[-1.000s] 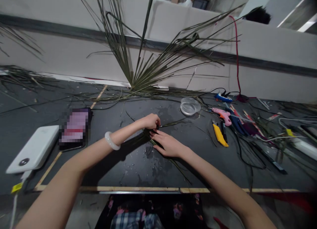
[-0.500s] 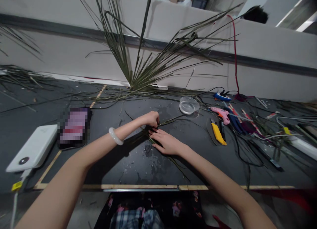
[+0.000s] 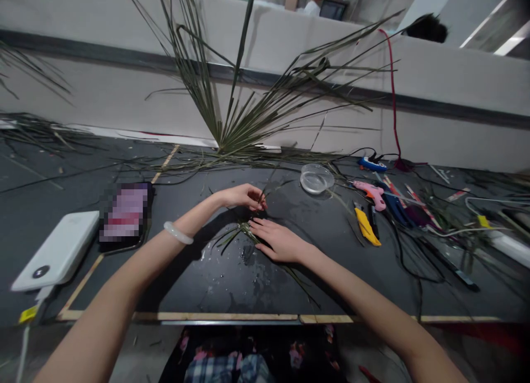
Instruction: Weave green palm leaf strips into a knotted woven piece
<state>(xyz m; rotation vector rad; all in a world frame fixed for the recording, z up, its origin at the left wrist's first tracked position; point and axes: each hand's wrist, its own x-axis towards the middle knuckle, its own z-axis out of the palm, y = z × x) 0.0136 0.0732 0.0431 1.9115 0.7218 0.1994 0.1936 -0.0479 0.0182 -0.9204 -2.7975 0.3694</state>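
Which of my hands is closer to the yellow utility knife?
Right. The right hand lies a short way left of the yellow utility knife; the left hand is farther left, beyond the right hand's fingertips.

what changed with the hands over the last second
The left hand has loosened from its curled grip and drawn slightly left, its fingertips still at the palm-leaf strips; whether it let go cannot be told. Short strip ends now fan out to the left, below it. The right hand stayed flat on the strips, and the clear dish and pink glue gun stayed put.
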